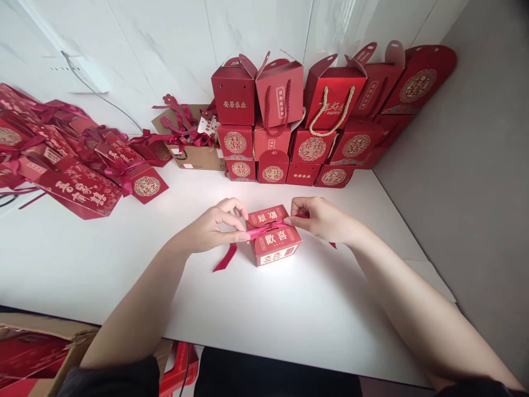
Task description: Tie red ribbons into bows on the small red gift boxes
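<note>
A small red gift box (276, 241) with gold characters sits on the white table (264, 309) in front of me. A red ribbon (226, 257) runs across its top. My left hand (215, 225) pinches the ribbon at the box's left side, and one loose end trails onto the table below it. My right hand (320, 218) pinches the ribbon at the box's right side. Both hands are closed on the ribbon and pull it taut over the lid.
A stack of red gift boxes (289, 132) stands against the back wall. A cardboard box of ribbons (190, 138) sits to its left. Flat red boxes with bows (82, 165) lie at the far left. The table's right edge (413, 231) drops to grey floor.
</note>
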`<state>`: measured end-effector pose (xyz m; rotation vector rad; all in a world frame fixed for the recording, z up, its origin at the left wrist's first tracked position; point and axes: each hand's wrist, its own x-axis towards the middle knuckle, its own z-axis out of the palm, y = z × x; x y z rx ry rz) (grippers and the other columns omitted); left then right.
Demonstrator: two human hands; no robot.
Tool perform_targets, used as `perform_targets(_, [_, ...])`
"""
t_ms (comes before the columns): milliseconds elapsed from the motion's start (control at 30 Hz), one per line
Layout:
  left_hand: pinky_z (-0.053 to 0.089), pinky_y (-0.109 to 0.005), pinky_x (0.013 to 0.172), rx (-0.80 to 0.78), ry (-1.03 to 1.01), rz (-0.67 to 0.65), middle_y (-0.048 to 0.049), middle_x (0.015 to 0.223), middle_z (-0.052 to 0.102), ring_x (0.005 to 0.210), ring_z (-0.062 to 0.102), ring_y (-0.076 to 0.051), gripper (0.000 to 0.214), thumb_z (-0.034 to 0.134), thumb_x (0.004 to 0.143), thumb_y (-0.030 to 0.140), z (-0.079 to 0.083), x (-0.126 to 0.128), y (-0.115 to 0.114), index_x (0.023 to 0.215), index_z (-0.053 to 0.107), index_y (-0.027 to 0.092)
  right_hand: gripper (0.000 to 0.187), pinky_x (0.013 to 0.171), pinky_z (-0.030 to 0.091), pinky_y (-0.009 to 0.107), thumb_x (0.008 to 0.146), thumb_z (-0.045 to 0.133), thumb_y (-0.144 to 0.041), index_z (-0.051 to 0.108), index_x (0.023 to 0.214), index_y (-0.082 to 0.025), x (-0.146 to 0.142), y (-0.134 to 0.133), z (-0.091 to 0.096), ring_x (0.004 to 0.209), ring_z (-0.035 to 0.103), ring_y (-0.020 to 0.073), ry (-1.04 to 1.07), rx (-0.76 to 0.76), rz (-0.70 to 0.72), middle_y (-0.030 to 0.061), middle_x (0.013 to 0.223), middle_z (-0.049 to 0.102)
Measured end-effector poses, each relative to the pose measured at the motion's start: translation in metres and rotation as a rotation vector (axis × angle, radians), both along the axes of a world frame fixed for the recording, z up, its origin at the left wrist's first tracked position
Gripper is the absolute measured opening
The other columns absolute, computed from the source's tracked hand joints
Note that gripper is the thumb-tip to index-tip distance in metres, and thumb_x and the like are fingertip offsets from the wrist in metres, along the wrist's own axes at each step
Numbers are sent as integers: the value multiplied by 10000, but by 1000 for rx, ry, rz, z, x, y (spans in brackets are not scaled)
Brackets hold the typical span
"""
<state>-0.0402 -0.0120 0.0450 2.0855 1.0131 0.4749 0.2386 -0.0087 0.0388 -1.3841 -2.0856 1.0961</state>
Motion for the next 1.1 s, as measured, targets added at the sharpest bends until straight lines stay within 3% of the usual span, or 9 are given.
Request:
perform_targets(67, [342, -417, 1127, 52, -87, -21, -59, 1409, 523, 1318, 457, -261, 131, 702, 823, 329, -2, 3, -1, 767, 799, 260, 280, 459, 266, 240, 850, 584, -357, 412, 685, -211, -1, -1, 1, 458, 348, 76, 9, -29, 2, -60, 570, 435])
perform_targets(167, [278, -466, 1170, 7, -240, -144, -52, 1440, 541, 1419, 363, -284, 46, 763, 771, 289, -9, 10, -1, 756, 806, 280, 284, 447, 261, 232, 849, 595, -378, 424, 697, -211, -3, -2, 0, 443, 337, 69, 43, -49, 20, -69, 561, 426])
perform_targets(333, [95, -550, 1200, -51, -232, -260, -81, 1148, 735, 1361, 459, -292, 123, 766, 774, 330, -19, 18, -1, 660, 788, 288, 345, 440, 259, 228, 837, 616, -477, 433, 712, -213, -4, 0, -9, 480, 329, 78, 107, -64, 86, -69, 580, 413])
perform_targets(467, [35, -530, 1208, -49, -316, -122, -62, 779, 773, 1150, 622, -261, 138, 779, 759, 363, -30, 23, 1, 660, 780, 266, 357, 473, 272, 231, 832, 630, -483, 446, 700, -207, -4, 2, -13, 522, 323, 85, 116, -26, 98, -66, 587, 407])
perform_targets(700, [119, -479, 1211, -4, -376, 122, -15, 763, 760, 881, 681, -163, 181, 733, 804, 348, -37, 31, 6, 670, 770, 232, 371, 481, 272, 233, 823, 648, -486, 432, 702, -209, -7, 2, -15, 533, 321, 87, 181, -113, 135, -66, 609, 399])
perform_targets(867, [161, -438, 1207, -11, -348, 81, -8, 775, 761, 802, 661, -133, 153, 724, 812, 328, -32, 28, 7, 715, 783, 227, 376, 492, 255, 231, 829, 651, -488, 444, 703, -201, -8, 1, -17, 541, 306, 80, 255, -184, 192, -66, 631, 384])
perform_targets(1100, [266, -418, 1162, -42, -406, 81, -14, 745, 755, 772, 642, -134, 122, 751, 786, 326, -38, 29, 10, 737, 791, 221, 440, 500, 229, 240, 824, 650, -535, 449, 644, -188, -6, 5, -19, 534, 274, 73, 264, -247, 245, -67, 608, 347])
